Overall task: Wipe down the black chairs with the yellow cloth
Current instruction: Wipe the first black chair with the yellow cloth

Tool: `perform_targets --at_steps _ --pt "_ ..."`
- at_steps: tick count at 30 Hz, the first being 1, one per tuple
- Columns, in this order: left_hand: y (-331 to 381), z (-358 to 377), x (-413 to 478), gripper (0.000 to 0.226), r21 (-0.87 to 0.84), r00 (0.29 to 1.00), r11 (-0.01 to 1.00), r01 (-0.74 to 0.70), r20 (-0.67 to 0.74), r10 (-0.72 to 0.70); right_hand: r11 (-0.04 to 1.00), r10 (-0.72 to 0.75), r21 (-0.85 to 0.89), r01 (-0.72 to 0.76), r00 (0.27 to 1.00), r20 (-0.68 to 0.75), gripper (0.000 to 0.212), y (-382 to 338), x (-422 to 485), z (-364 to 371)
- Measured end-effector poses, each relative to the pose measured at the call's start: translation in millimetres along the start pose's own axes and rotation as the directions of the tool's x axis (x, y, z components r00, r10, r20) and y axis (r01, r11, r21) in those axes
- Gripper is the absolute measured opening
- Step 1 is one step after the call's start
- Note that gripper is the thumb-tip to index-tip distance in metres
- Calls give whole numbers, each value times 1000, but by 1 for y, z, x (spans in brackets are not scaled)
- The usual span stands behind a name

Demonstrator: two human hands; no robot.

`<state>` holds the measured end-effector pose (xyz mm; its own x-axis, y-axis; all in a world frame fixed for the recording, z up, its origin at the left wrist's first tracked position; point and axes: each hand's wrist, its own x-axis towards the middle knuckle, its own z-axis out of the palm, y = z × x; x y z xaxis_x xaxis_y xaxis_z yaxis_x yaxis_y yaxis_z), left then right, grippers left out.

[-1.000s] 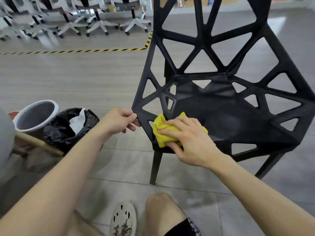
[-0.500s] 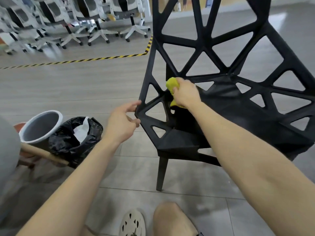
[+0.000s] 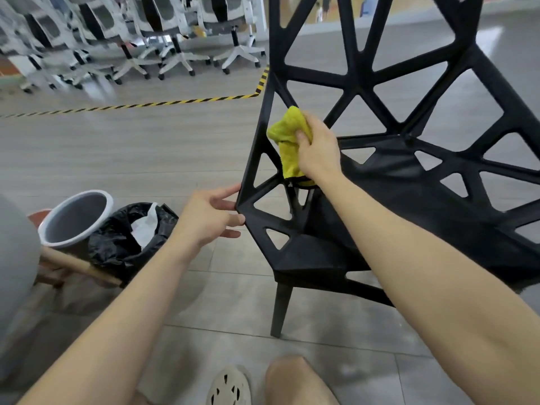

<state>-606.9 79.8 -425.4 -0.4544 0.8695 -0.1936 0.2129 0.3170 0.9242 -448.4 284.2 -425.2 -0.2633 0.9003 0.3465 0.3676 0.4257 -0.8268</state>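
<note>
- My right grip (image 3: pixel 317 153) has its fingers curled round the yellow cloth (image 3: pixel 287 133), which is bunched in the fist with one end hanging down below it
- The cloth is pressed to the inside of the black chair (image 3: pixel 321 252), against the left side strut where the backrest lattice meets the seat
- My left grip (image 3: pixel 209 217) is loose, with thumb and fingers nearly straight; the tips touch the outer corner of the chair's left side and are not closed round it
- The chair stands upright on the grey floor, one front leg in view
- To my left, a grey bucket (image 3: pixel 62 244) sits beside a black bin bag (image 3: pixel 117 247) with white paper in it
- Further back, yellow-black tape (image 3: pixel 163 103) runs across the floor in front of a row of white office chairs (image 3: pixel 175 39)
</note>
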Motion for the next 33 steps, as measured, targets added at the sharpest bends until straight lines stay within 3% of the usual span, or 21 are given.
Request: perform_targets --at_steps 2,5,9,11,12,14,16,18,21,24,28,29,33 --pt "-1 0 2 71 -42 1000 999 11 5 -11 997 -79 -9 80 996 47 51 -19 10 12" --pt "-5 1 2 67 -70 1000 998 5 -10 -6 979 -176 -60 195 955 238 62 -33 -5 32" --pt "-8 2 -2 41 -56 1000 998 29 2 -29 927 -276 -117 356 860 429 75 -10 -55 9" --pt "-9 1 -3 30 -38 999 998 47 6 -47 940 -218 -128 316 846 486 68 -3 -52 -11" --pt "-9 1 -4 25 -30 999 998 49 9 -49 956 -159 -166 242 902 402 62 -3 -41 -17" --pt "-9 1 -5 20 -17 998 998 56 23 -56 976 14 -218 2 997 72 47 -6 -8 -26" --pt "-9 0 -6 18 3 998 998 59 25 -59 972 160 -146 -186 972 -175 41 -20 19 -28" --pt "-10 -1 -6 17 19 997 998 63 36 -63 985 124 -90 -145 970 -209 47 -37 28 -13" --pt "-13 -3 -6 18 30 997 998 61 43 -62 985 -117 -122 126 990 73 65 -52 -1 30" --pt "-20 -3 -7 19 37 998 997 63 21 -63 970 -201 -96 222 961 192 75 -37 -55 39" --pt "-27 2 -9 22 62 998 996 70 -5 -70 881 -337 -149 448 817 468 70 -2 -108 1" --pt "-28 2 -10 23 58 997 995 75 -16 -74 873 -329 -159 460 799 504 67 0 -106 -6" --pt "-26 1 -12 25 80 993 991 108 -53 -104 918 -267 -184 352 890 369 63 -26 -104 2"
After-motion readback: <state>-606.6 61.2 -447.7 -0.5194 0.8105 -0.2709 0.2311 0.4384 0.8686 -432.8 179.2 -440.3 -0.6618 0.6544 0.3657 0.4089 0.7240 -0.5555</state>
